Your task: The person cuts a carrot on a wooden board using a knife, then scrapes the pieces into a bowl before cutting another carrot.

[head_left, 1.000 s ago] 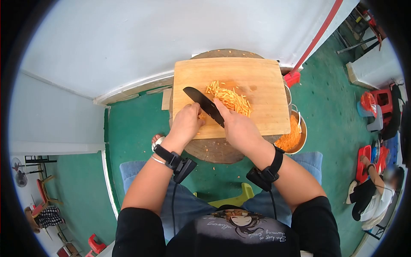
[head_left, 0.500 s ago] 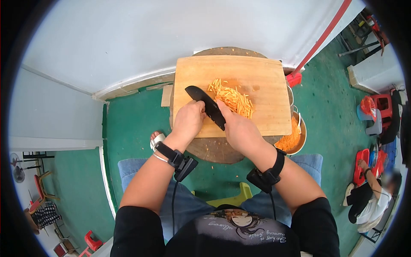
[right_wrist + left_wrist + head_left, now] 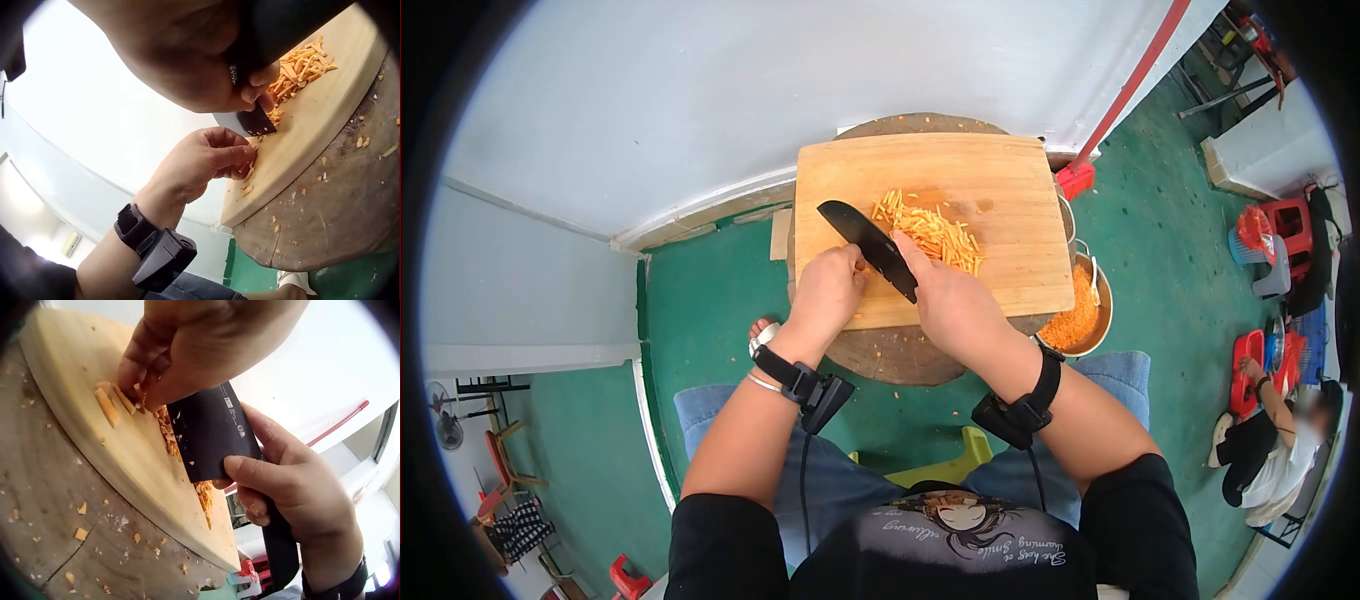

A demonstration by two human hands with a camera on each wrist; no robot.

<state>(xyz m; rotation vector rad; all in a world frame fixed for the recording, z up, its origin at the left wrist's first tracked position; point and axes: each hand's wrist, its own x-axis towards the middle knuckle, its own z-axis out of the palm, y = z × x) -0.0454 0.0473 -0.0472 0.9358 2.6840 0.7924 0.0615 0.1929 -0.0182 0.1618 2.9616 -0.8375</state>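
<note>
My right hand (image 3: 960, 305) grips a black cleaver-like knife (image 3: 862, 243), its thumb pressed along the blade's side in the left wrist view. The blade slants across a wooden cutting board (image 3: 1010, 175). Left of the blade, the curled fingers of my left hand (image 3: 827, 292) pinch thin carrot strips against the board, fingertips close to the blade. A few carrot strips (image 3: 107, 407) lie loose beside those fingers. On the blade's other side sits a pile of cut carrot strips (image 3: 940, 238). Small orange bits cling to the blade.
The board rests on a round wooden block (image 3: 895, 358) strewn with carrot scraps. A metal pot (image 3: 1108, 318) of finely chopped orange bits stands to its right on the green floor. A white wall (image 3: 700, 100) rises behind. Another person (image 3: 1280, 460) sits far right by a red basin.
The knife and both hands keep nearly the same place on the board, with small shifts of the left fingers beside the blade. The whole view has swayed slightly.
</note>
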